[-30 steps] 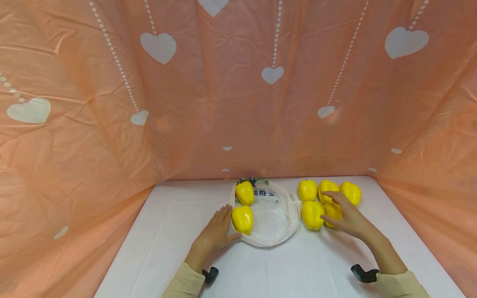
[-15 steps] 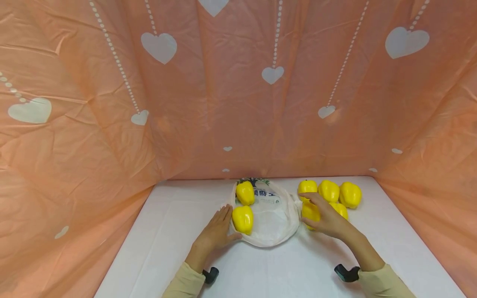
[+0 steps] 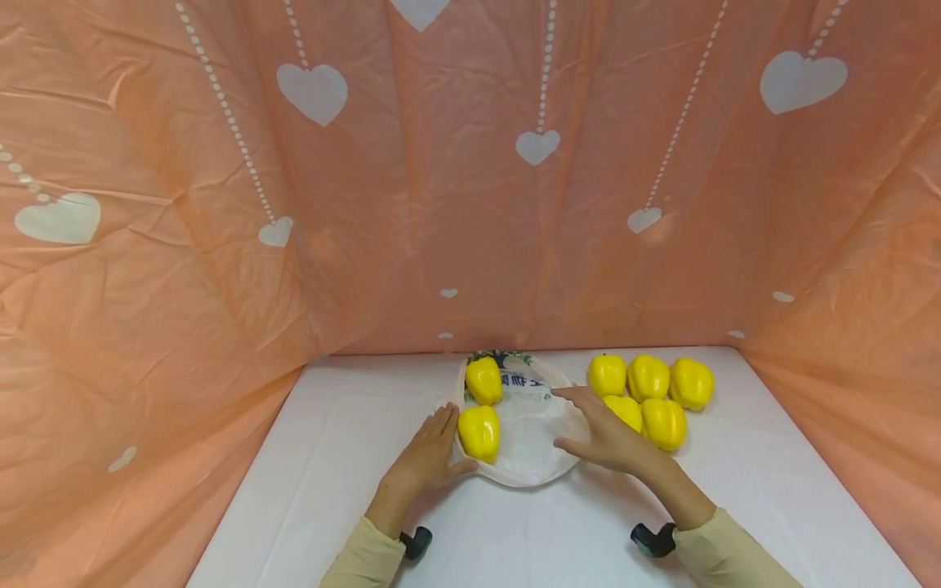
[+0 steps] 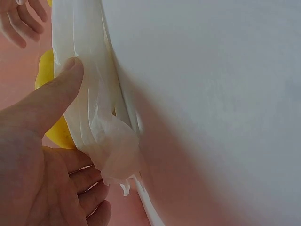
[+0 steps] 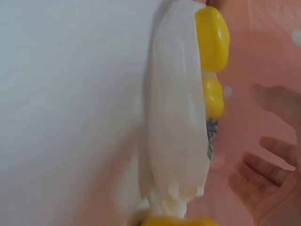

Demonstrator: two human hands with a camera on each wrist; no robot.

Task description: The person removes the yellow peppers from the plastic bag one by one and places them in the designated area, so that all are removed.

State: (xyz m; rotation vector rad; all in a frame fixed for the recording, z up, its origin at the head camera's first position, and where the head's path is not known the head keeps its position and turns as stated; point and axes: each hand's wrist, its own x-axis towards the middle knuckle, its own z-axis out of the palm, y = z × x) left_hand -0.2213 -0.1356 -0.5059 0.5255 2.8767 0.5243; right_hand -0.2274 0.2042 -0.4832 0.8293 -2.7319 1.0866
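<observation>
A white plastic bag [image 3: 525, 457], its mouth spread wide and a tree and lettering printed on it, sits on the white table. Inside its left part lie two yellow bell peppers, one nearer [image 3: 479, 434] and one farther [image 3: 483, 380]. My left hand [image 3: 426, 457] rests against the bag's left side; in the left wrist view its thumb [image 4: 66, 87] lies along the outside of the crinkled plastic. My right hand [image 3: 610, 437] hovers over the bag's right rim, fingers spread and nothing in them. In the right wrist view that hand [image 5: 275, 183] is apart from the bag.
Several more yellow bell peppers [image 3: 665, 425] are grouped right of the bag, one [image 3: 623, 412] partly hidden behind my right hand. An orange curtain [image 3: 470, 245] with white hearts encloses the back and sides of the table [image 3: 338, 433].
My right hand has moved left, from over the grouped peppers to over the bag's right rim. My left hand, the bag and the peppers have stayed in place.
</observation>
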